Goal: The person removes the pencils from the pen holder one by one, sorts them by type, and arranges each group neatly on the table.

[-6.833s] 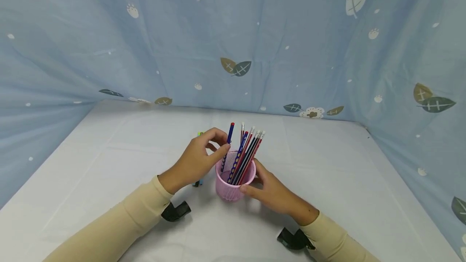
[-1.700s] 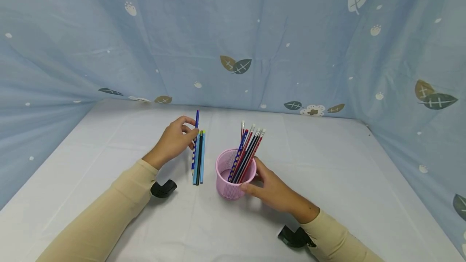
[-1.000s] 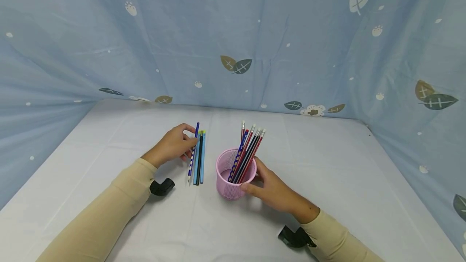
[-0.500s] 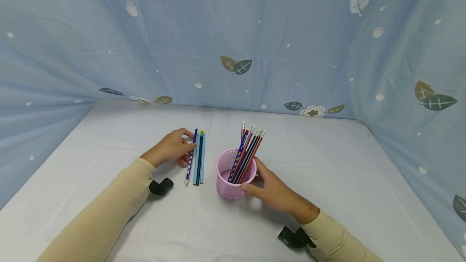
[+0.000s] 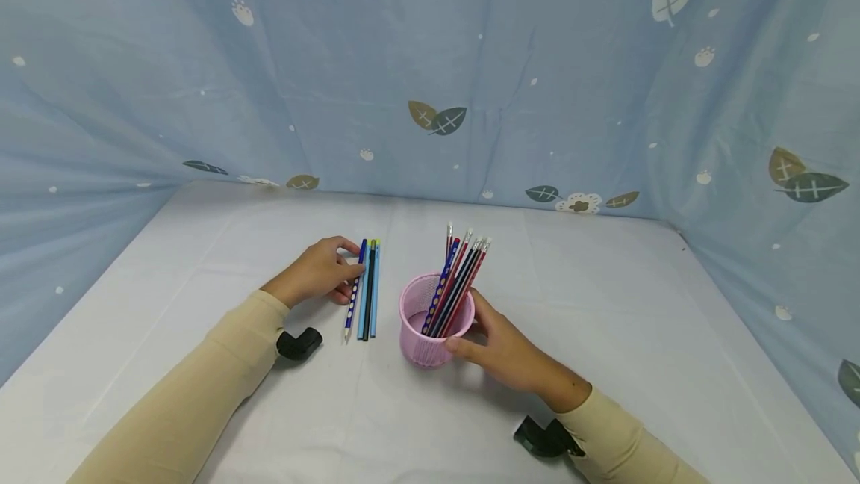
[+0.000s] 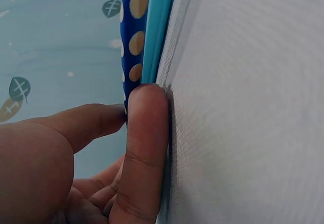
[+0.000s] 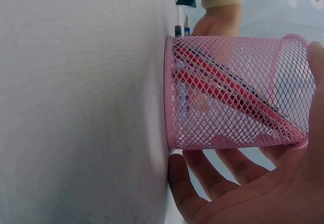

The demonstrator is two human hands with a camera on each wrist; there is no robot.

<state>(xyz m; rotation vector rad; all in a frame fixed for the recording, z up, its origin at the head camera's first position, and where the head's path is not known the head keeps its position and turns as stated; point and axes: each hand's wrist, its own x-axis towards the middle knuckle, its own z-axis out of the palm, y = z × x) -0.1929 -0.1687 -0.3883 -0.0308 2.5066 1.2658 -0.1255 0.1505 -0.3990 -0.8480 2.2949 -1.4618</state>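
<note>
Near the middle of the white-covered worktop (image 5: pixel 605 334), slightly toward its left edge: one blue pencil with pale dots (image 5: pixel 354 288), lying flat, point toward the near edge. Left hand (image 5: pixel 314 273) rests on the worktop beside it, thumb and forefinger pinching the upper shaft; the left wrist view shows a fingertip (image 6: pixel 147 133) pressed against the dotted shaft at the cloth. Touching the dotted pencil on its right: a light blue pencil (image 5: pixel 362 297), a black pencil (image 5: pixel 369 293) and a second light blue pencil (image 5: pixel 375 286), all parallel in one row.

Just right of the row: one pink mesh pencil cup (image 5: pixel 435 331), upright, holding a bundle of red, black and blue pencils (image 5: pixel 460 282) that lean toward the far right. Right hand (image 5: pixel 510 353) is curled around the cup's right side, fingers against the mesh wall, gripping it.

Behind and at both sides: blue leaf-print curtain (image 5: pixel 430 66).
</note>
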